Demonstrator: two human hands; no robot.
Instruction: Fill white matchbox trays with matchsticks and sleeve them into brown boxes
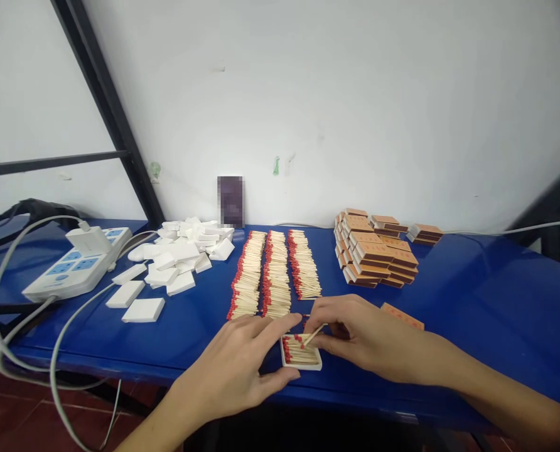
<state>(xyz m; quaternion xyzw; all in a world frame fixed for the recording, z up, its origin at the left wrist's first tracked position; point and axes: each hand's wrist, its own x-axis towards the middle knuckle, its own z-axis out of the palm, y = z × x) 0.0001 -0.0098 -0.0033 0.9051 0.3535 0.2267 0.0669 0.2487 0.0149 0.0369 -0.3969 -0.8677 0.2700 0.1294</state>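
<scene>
A small white tray (316, 365) partly filled with red-tipped matches lies near the front edge of the blue table (473, 295). My left hand (242, 364) grips the tray's left side between thumb and forefinger. My right hand (355, 333) pinches one matchstick (314, 335) over the tray, its red tip down among the matches inside. Just beyond my hands lie three rows of loose matches (275, 271). An orange matchbox sleeve (402, 315) shows behind my right wrist.
A heap of empty white trays (181, 251) lies at the left. A stack of orange matchboxes (374, 251) stands at the right. A white power strip (73, 263) with grey cables sits far left. The wall and black frame bars close off the back.
</scene>
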